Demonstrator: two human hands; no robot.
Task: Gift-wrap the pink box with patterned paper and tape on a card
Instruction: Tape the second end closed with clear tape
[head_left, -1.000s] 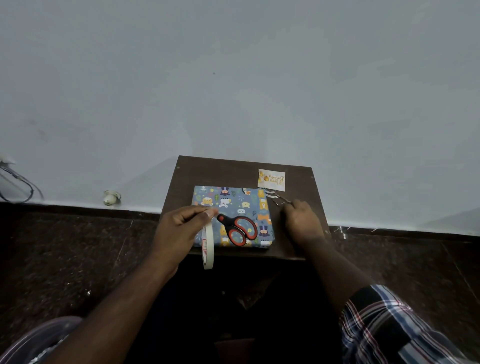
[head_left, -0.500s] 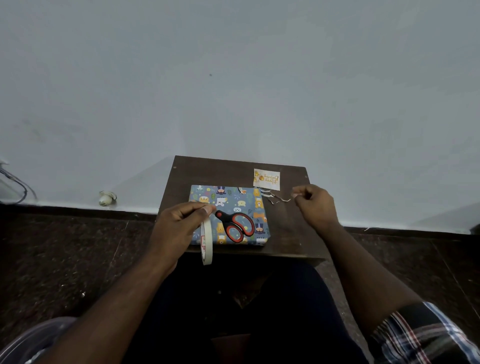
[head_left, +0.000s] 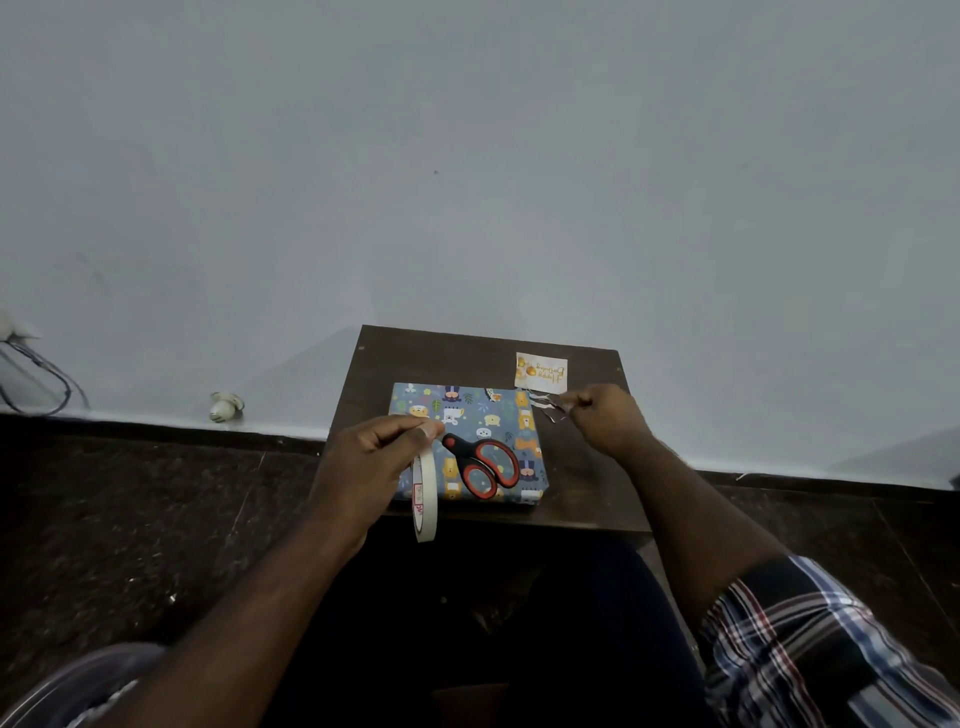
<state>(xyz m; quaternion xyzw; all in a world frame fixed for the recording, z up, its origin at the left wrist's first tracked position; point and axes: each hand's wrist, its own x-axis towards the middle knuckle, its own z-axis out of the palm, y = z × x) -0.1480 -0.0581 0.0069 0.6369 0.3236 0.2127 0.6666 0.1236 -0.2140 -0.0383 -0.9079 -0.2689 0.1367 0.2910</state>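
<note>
The box (head_left: 483, 415), wrapped in blue paper with animal prints, lies on a small dark wooden table (head_left: 582, 499). Red-and-black scissors (head_left: 483, 465) rest on top of it. My left hand (head_left: 369, 467) holds a roll of white tape (head_left: 424, 493) upright at the box's near left corner. A small white card (head_left: 541, 370) with gold print lies just beyond the box's far right corner. My right hand (head_left: 605, 418) pinches a small clear strip of tape (head_left: 553, 408) beside the box's right edge, below the card.
The table stands against a pale wall. Dark speckled floor surrounds it. A small white object (head_left: 226, 406) lies at the wall base on the left, and cables (head_left: 36, 379) hang at the far left. My dark-trousered lap is under the table's near edge.
My right hand rose from the table's right side and moved toward the card, now pinching a tape strip. The left hand with the tape roll stayed put.
</note>
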